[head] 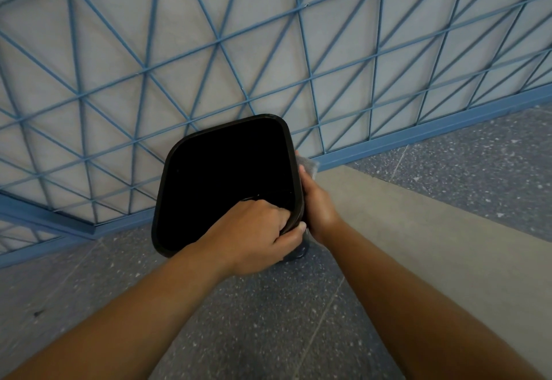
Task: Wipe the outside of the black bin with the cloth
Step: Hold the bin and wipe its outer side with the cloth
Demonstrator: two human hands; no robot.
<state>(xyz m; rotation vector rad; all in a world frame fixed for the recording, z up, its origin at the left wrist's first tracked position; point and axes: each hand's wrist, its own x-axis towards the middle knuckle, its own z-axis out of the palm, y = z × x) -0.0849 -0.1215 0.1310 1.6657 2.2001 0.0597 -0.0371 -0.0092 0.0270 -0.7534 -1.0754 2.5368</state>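
Note:
The black bin (221, 176) stands on the floor against the wall, seen from above with its dark opening facing me. My left hand (257, 236) grips its near right rim, fingers hooked inside and thumb outside. My right hand (318, 206) presses a grey cloth (309, 164) flat against the bin's outer right side. Only the cloth's upper corner shows past my fingers. The bin's outer walls are mostly hidden from this angle.
A blue metal lattice (209, 51) over a pale panel runs behind the bin, with a blue base rail (418, 137). The speckled grey floor (268, 320) lies under my arms. A plain beige strip (418, 215) crosses the floor to the right.

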